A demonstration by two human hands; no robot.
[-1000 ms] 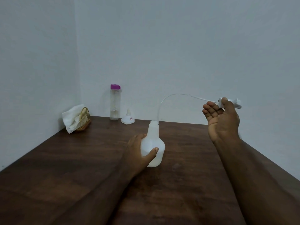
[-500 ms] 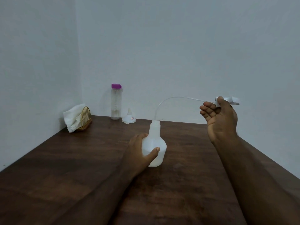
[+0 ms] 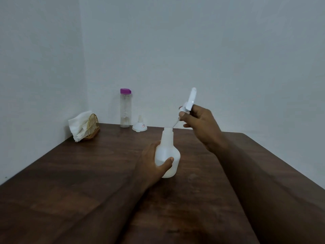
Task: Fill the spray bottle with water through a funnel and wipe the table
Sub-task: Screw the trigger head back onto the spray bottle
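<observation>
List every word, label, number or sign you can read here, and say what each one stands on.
No text here can be read.
The small sticker with red marks on the white funnel is too small and blurred to read.
No print shows on the spray bottle, the spray head or the purple-capped water bottle.

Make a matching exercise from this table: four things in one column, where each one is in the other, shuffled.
1 spray bottle
2 spray head
3 funnel
4 napkins

A in the wicker holder
B held by the right hand
C upside down beside the purple-capped bottle
D gripped by the left hand

Pairs: 1-D, 2-B, 3-C, 4-A
</observation>
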